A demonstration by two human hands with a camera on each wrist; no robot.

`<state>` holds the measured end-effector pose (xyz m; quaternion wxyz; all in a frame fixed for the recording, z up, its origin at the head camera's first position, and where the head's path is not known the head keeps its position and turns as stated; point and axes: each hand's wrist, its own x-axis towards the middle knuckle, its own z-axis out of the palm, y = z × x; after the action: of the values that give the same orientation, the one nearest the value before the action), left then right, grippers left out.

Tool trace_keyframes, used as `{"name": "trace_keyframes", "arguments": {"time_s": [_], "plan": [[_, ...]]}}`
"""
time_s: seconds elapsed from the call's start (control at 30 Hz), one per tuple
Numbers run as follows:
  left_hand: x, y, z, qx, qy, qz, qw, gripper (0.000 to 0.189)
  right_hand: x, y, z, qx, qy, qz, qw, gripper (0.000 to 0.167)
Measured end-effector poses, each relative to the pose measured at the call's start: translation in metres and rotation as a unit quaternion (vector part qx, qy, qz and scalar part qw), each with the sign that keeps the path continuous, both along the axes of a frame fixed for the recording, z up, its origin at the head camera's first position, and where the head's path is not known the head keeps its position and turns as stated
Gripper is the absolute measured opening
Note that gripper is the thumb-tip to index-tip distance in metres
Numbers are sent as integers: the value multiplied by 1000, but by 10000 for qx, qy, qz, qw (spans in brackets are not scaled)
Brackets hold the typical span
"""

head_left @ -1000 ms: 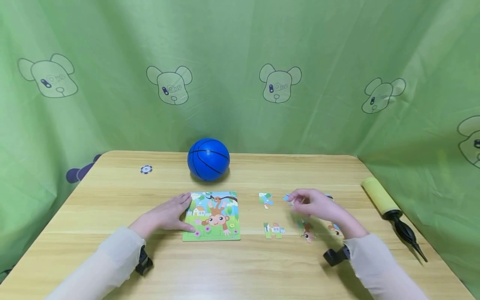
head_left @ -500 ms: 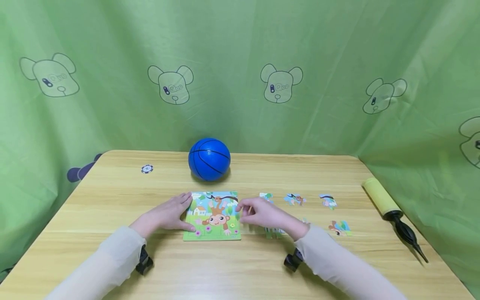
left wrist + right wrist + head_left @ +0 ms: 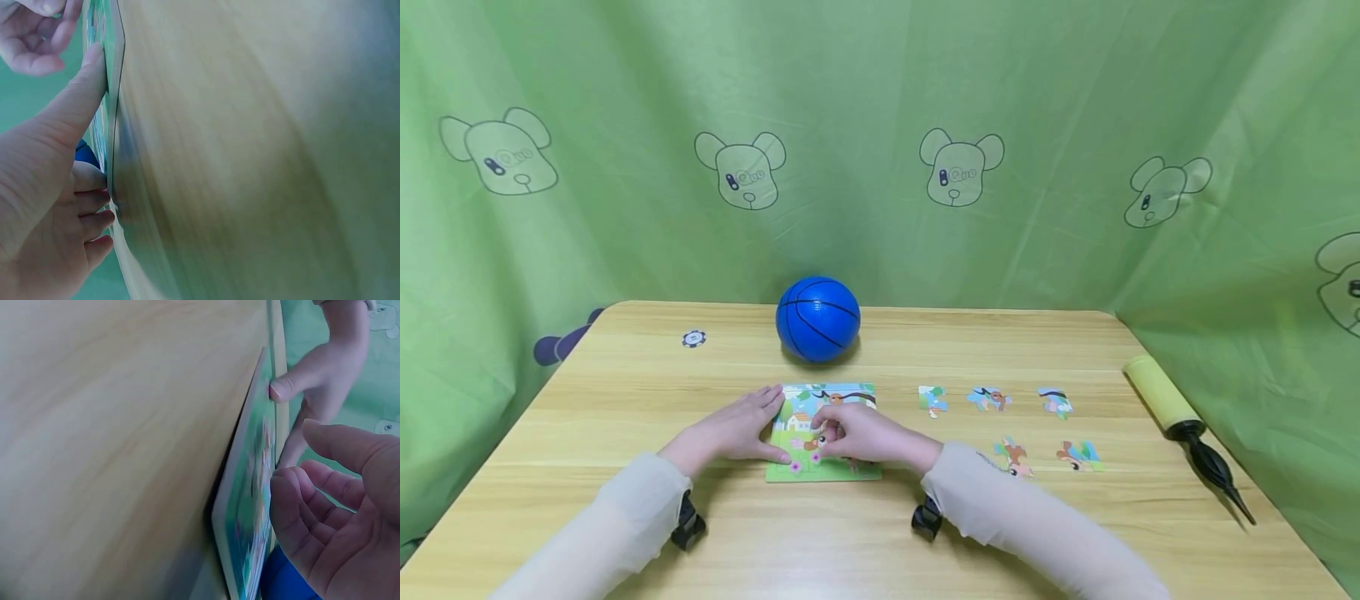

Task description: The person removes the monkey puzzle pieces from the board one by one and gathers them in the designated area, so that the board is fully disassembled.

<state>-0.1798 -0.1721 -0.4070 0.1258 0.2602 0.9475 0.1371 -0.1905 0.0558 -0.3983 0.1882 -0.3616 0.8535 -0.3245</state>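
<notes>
A square jigsaw puzzle board point(image 3: 831, 474) with a monkey picture lies flat on the table. My left hand point(image 3: 739, 429) rests along its left side, the thumb point(image 3: 90, 72) on its face near the front corner and the other fingers spread at the edge. Over the middle of the board is my right hand point(image 3: 872, 433), fingers loosely bent. In the right wrist view its thumb point(image 3: 350, 444) and fingertips stand apart with nothing visible between them; whether they touch the board cannot be told. Loose puzzle pieces lie to the right, including a bird piece point(image 3: 990, 399) and a monkey piece point(image 3: 1015, 458).
A blue ball point(image 3: 817, 320) stands behind the board. At the back left lies a round chip point(image 3: 694, 338). A yellow hand pump point(image 3: 1161, 400) with a black nozzle lies along the table's right edge. Green curtain point(image 3: 865, 100) surrounds the table point(image 3: 820, 542).
My right hand has moved left from the bird piece to over the board, leaving that piece on the table. My sleeve now hides the house piece. My left hand has stayed put.
</notes>
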Motion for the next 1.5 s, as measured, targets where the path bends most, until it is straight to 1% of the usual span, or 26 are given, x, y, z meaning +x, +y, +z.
{"name": "trace_keyframes", "arguments": {"time_s": [0.3, 0.5, 0.63, 0.77, 1.0, 1.1, 1.3, 1.5], "plan": [[0, -1, 0, 11, -5, -11, 10000, 100, -3, -24, -4, 506, 376, 295, 9976, 30], [0, -2, -1, -23, 87, -88, 9999, 100, -4, -32, -7, 844, 587, 309, 9942, 43], [-1, -2, -3, -12, 129, -128, 9998, 99, -3, -36, -7, 1111, 833, 361, 9896, 53], [0, -3, -3, 41, 220, -176, 9996, 99, 0, -38, -6, 1355, 1013, 379, 9849, 55], [6, -7, -2, 51, 301, -173, 9994, 100, 3, -39, -3, 1449, 995, 278, 9840, 53], [9, -9, -2, 74, 326, -218, 9992, 101, 4, -40, -2, 1456, 965, 224, 9844, 53], [14, -12, 0, 188, 167, -263, 9993, 103, 4, -40, -2, 1417, 980, 155, 9849, 50], [16, -14, -2, 205, 61, -316, 9993, 106, 4, -39, -3, 1372, 1051, 184, 9848, 47]]}}
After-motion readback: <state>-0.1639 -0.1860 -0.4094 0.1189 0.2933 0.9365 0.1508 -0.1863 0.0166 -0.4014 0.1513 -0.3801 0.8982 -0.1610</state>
